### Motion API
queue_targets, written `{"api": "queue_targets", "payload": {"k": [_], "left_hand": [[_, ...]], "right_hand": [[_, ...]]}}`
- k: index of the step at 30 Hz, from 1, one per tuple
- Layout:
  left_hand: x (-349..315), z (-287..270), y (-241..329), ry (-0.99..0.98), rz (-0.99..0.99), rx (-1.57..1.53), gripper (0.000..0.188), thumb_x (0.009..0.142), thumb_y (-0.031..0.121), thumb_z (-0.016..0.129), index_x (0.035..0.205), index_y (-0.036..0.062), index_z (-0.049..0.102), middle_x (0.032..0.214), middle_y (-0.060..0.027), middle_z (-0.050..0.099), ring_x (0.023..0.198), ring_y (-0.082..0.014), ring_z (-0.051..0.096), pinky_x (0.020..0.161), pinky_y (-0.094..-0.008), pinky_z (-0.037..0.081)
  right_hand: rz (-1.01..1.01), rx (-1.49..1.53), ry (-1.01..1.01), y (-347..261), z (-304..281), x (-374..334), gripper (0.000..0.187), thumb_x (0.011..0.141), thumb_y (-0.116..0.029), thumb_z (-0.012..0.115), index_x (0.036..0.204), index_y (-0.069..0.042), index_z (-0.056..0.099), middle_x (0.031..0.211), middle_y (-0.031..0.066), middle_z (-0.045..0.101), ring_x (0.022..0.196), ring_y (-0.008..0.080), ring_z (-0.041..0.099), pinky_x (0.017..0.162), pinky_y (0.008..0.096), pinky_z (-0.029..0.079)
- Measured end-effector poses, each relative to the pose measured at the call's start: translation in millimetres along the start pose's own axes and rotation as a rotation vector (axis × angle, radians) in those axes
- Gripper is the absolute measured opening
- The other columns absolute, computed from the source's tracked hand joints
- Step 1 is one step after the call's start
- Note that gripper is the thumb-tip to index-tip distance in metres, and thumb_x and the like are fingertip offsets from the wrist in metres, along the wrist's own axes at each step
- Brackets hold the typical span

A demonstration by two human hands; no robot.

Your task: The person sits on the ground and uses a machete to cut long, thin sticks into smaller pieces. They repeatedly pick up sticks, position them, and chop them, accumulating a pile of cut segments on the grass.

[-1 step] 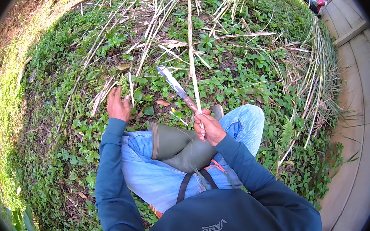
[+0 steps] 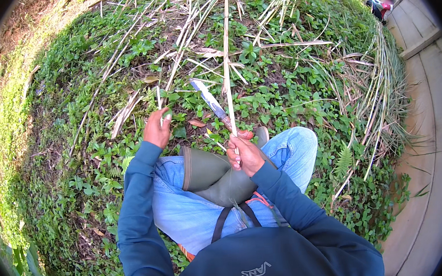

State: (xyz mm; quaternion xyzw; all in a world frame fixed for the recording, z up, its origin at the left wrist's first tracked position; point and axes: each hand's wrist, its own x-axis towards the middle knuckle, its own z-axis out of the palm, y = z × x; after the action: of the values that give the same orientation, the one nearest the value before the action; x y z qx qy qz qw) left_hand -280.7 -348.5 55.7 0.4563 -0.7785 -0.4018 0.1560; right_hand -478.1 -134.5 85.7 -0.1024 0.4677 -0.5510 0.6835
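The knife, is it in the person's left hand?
No, the brown handle of the knife is in the right hand, along with a long pale stalk.

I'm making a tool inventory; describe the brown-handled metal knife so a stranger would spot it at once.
Find the olive-green rubber boots below the picture's centre, then the bare right hand at their upper right. From that hand, a brown-handled knife with a silvery blade slants up and left. Unlike the long, pale, straw-coloured stalk in the same hand, it is short and shiny.
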Motion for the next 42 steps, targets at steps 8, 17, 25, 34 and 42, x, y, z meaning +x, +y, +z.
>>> {"api": "queue_targets", "payload": {"k": [8,17,25,34,42], "left_hand": [[-31,70,74,-0.692,-0.101,-1.261,0.03,0.098,0.019,0.044,0.119,-0.002,0.051,0.086,-0.0095,0.061,0.091,-0.0216,0.063,0.081,-0.0332,0.051],[-27,48,4,-0.083,-0.224,-0.697,0.015,0.097,0.015,0.041,0.094,0.0087,0.054,0.063,0.0042,0.042,0.043,-0.0047,0.03,0.037,-0.0209,0.026],[-49,39,22,-0.241,-0.479,-0.938,0.017,0.098,0.022,0.043,0.102,0.0106,0.055,0.066,0.0053,0.043,0.045,-0.0039,0.03,0.038,-0.0187,0.025],[-66,22,6,-0.366,-0.442,-1.207,0.022,0.099,0.021,0.039,0.111,0.0059,0.05,0.065,0.0036,0.039,0.045,-0.0038,0.028,0.036,-0.0194,0.025],[-60,13,16,-0.352,-0.434,-1.417,0.025,0.1,0.021,0.037,0.111,0.003,0.051,0.065,0.0028,0.039,0.045,-0.0043,0.028,0.035,-0.0195,0.023]], "right_hand": [[0.254,0.401,-0.583,31,25,28,0.032,0.097,-0.037,0.043,0.077,-0.012,0.046,0.057,0.0011,0.045,0.046,0.0134,0.048,0.041,0.0265,0.04],[-0.45,-1.434,0.47,18,-56,99,0.039,0.082,-0.027,0.061,0.111,-0.003,0.054,0.111,0.0164,0.057,0.102,0.0352,0.054,0.089,0.0453,0.045],[-0.16,-1.65,0.458,25,-84,142,0.055,0.077,-0.027,0.065,0.124,-0.006,0.045,0.113,0.0224,0.057,0.109,0.0392,0.053,0.094,0.0448,0.043],[-0.07,-0.451,0.314,-18,-15,44,0.035,0.087,-0.043,0.062,0.086,-0.008,0.055,0.067,0.0008,0.052,0.045,0.0073,0.046,0.04,0.0232,0.038],[-0.627,-1.071,0.216,30,-9,-18,0.031,0.08,-0.029,0.069,0.092,-0.003,0.056,0.068,0.011,0.062,0.058,0.0263,0.061,0.052,0.0391,0.047]]}}
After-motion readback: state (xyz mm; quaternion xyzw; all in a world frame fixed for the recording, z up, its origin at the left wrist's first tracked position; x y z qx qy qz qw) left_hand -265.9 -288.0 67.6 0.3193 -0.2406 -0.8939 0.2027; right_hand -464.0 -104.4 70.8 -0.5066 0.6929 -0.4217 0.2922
